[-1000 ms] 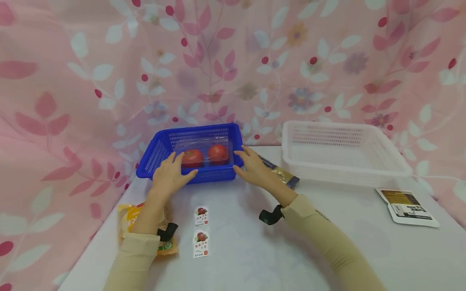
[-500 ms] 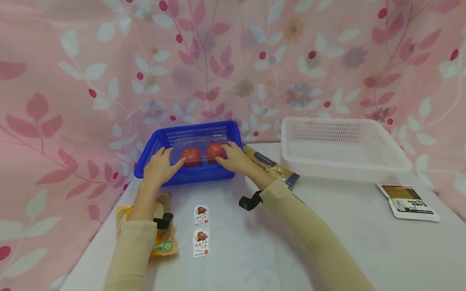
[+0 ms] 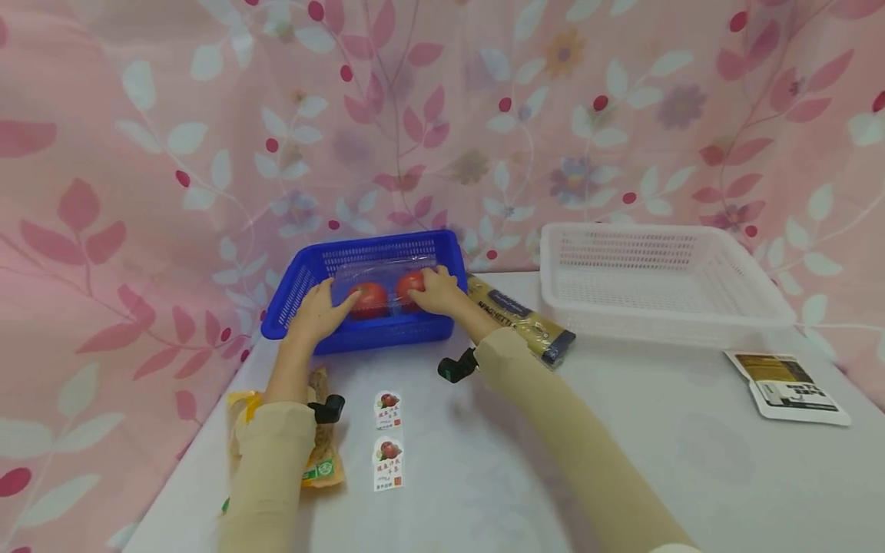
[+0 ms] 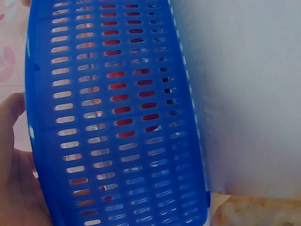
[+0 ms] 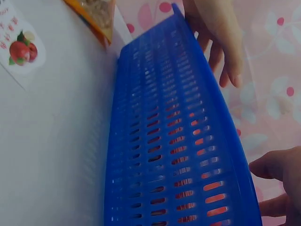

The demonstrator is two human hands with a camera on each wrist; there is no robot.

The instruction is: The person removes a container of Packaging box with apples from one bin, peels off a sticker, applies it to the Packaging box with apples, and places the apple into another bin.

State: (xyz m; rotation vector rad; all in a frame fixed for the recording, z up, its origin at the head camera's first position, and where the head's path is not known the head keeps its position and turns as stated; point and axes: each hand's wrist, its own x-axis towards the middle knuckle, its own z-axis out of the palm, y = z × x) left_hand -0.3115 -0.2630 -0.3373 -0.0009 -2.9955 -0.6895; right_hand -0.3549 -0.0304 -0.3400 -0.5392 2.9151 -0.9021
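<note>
Tomatoes (image 3: 374,304) sit in a clear pack (image 3: 383,270) inside the blue basket (image 3: 387,336); the left hand (image 3: 316,312), fingers spread, and right hand (image 3: 445,293) (whether it grips, I cannot tell) flank its ends, presumably for balance.

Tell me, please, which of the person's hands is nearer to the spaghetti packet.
The right hand: it is over the right part of the blue basket, just left of the spaghetti packet. The left hand is farther left, at the basket's front left.
</note>
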